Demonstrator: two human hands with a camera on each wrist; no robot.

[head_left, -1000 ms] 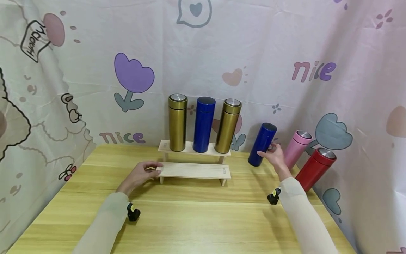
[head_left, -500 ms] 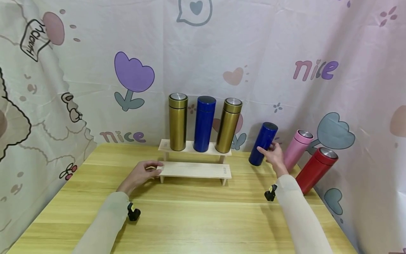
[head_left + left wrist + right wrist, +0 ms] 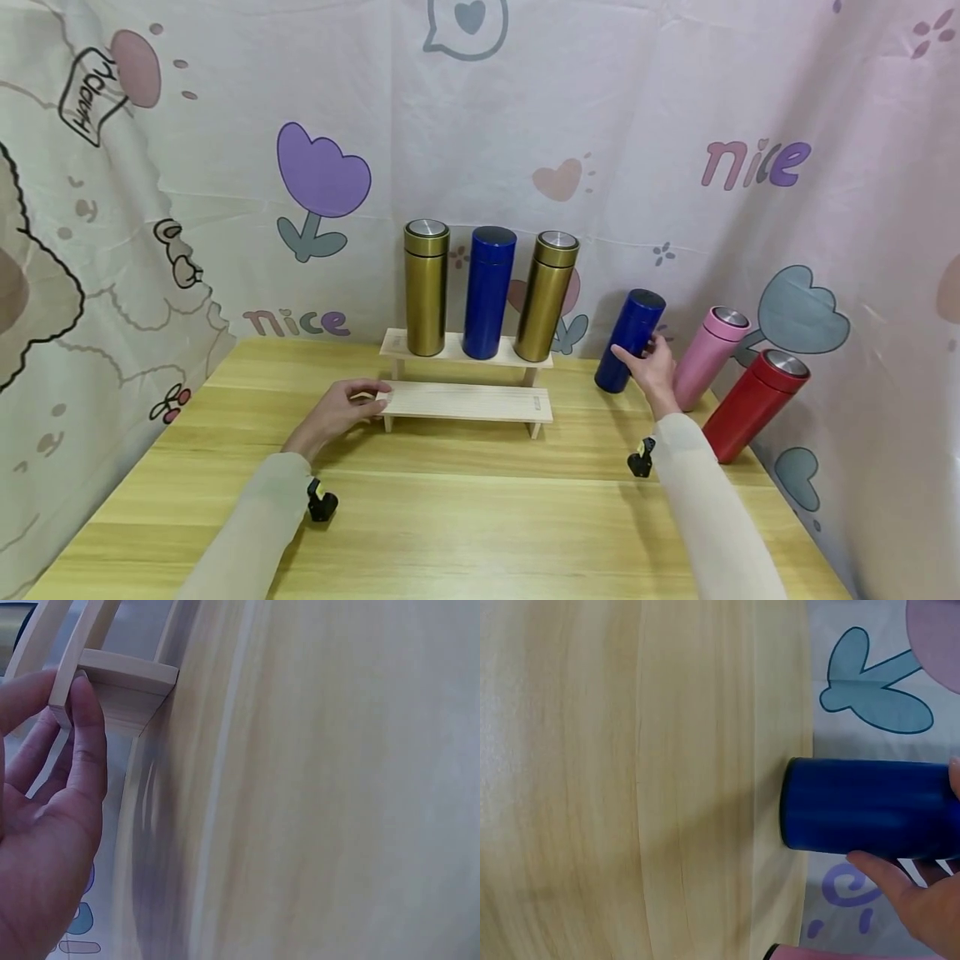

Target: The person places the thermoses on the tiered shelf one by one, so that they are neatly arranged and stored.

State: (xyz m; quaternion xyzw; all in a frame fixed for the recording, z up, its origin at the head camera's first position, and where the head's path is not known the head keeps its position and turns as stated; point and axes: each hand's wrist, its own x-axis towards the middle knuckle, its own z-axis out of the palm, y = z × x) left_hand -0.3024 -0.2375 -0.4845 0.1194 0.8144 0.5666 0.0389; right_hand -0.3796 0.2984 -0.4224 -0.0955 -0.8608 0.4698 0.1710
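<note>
My left hand [image 3: 341, 412] pinches the left end of the lower board of a pale wooden two-step rack [image 3: 465, 402]; in the left wrist view, thumb and fingers lie on opposite faces of the board [image 3: 67, 671]. On the rack's upper step stand a gold thermos flask [image 3: 426, 300], a blue one [image 3: 489, 300] and another gold one [image 3: 545, 304]. To the right, my right hand [image 3: 654, 371] holds a second blue thermos flask [image 3: 628, 342] around its side, thumb toward me. Whether this flask's base [image 3: 787, 802] touches the table cannot be told.
A pink thermos flask [image 3: 705, 367] and a red one [image 3: 753, 408] stand on the table [image 3: 450, 525] at right, close to my right hand. A printed curtain [image 3: 637, 125] hangs behind and along both sides of the table.
The head view has shifted slightly. My right thumb sits a little higher on the blue thermos flask and the right forearm has moved slightly. My left hand stays on the rack.
</note>
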